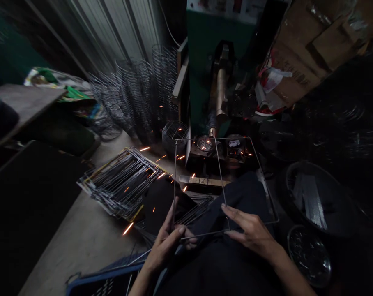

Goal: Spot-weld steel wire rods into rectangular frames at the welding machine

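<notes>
Pinching wire frame, left grip and right grip at its near end.

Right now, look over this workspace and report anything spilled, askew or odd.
Orange sparks stand out: they streak across the stacked wire frames and near the bare left hand on the held wire frame, which looks hazardous. I see no obvious spill.

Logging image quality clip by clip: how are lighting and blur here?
Head view: dim, with deep shadow lower left and far right; head view: sparks streak bright orange; head view: background wire stacks look soft, the held wire frame clearer.
</notes>
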The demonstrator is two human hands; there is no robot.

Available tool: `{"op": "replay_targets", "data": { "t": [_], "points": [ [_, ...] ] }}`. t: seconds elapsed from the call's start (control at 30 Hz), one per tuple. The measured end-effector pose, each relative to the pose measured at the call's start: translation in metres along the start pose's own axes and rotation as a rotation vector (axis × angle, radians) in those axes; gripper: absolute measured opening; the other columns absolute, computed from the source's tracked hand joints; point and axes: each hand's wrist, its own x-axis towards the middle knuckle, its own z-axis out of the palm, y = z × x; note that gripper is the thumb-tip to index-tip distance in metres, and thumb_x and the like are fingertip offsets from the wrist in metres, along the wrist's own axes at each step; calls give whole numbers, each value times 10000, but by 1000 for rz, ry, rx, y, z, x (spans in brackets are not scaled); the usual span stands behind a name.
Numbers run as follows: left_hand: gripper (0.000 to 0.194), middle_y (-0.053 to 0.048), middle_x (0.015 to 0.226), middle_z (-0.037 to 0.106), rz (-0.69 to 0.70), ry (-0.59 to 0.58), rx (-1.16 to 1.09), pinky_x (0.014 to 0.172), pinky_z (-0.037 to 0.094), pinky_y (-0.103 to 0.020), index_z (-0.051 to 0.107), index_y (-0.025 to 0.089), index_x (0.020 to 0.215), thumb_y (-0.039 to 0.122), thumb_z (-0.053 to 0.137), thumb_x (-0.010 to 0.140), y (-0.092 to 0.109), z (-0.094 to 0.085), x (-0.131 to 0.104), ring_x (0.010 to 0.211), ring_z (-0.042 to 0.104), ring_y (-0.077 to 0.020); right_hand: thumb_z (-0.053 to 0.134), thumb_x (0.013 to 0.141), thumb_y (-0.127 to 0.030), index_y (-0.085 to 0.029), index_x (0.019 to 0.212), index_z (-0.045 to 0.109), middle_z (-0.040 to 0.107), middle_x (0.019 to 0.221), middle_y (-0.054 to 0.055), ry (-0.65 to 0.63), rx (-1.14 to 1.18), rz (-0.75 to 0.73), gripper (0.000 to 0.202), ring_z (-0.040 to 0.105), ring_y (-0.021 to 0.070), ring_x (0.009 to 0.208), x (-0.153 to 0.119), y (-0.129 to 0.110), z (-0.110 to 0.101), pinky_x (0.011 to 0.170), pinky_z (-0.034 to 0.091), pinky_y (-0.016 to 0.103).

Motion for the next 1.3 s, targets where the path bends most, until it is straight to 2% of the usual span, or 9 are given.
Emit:
{"op": "replay_targets", "data": {
  "t": [0.17, 0.33, 0.47, 0.57, 0.73, 0.87, 1.1, 1.3],
  "points": [
    [951, -70, 700, 705, -23, -7, -1, 567, 522, -289, -144, 286, 1527, 354, 585, 919, -5, -3, 3, 594, 665, -208, 694, 835, -90, -240, 1531, 311, 497, 1439, 73, 28, -27, -53, 809, 517, 213, 1287, -1, 2, 2, 1082, 457, 325],
    [960, -75, 698, 703, -15, -25, 3, 575, 528, -295, -162, 247, 1524, 350, 580, 923, -9, -8, 9, 575, 650, -194, 737, 816, -131, -248, 1509, 362, 542, 1398, 68, 39, -21, -51, 797, 553, 219, 1249, 2, 3, 1, 1062, 478, 324],
    [963, -77, 699, 705, 18, -64, -19, 576, 531, -290, -160, 249, 1524, 329, 586, 920, -9, -9, 7, 587, 653, -194, 727, 846, -202, -267, 1475, 424, 567, 1372, 50, 63, 74, -36, 702, 575, 211, 1223, 1, 3, -3, 1049, 488, 317],
    [942, -77, 700, 708, 15, -44, -8, 569, 532, -290, -137, 264, 1530, 328, 581, 924, -14, -12, 6, 585, 659, -197, 706, 870, -238, -269, 1455, 456, 566, 1373, 47, 82, 102, -17, 637, 580, 204, 1217, -1, 3, -4, 1046, 490, 314],
    [950, -67, 700, 711, 19, -36, -37, 534, 527, -291, -113, 312, 1531, 361, 604, 910, -24, -18, 6, 577, 674, -215, 699, 872, -203, -259, 1480, 414, 542, 1400, 56, 73, 55, -32, 673, 553, 202, 1250, -2, 6, 3, 1068, 474, 319],
    [955, -66, 704, 713, 4, -26, -33, 567, 531, -290, -100, 303, 1535, 342, 617, 906, -20, -14, 1, 599, 676, -208, 723, 848, -172, -252, 1509, 355, 535, 1408, 62, 37, 17, -82, 761, 543, 200, 1262, -4, 7, 7, 1075, 466, 315],
    [921, -80, 717, 714, 1, -35, -2, 579, 535, -288, -164, 269, 1524, 317, 546, 938, -12, -7, -1, 595, 670, -198, 689, 876, -179, -225, 1510, 354, 540, 1400, 83, 41, -36, -111, 719, 545, 204, 1260, -4, 6, 4, 1065, 474, 308],
    [959, -65, 698, 705, 12, -27, -14, 574, 525, -282, -145, 271, 1529, 336, 589, 915, -11, -5, 0, 581, 656, -190, 641, 917, -209, -238, 1523, 326, 539, 1401, 91, 46, -51, -133, 683, 541, 202, 1264, -5, 8, 4, 1064, 476, 318]
  ]
}}
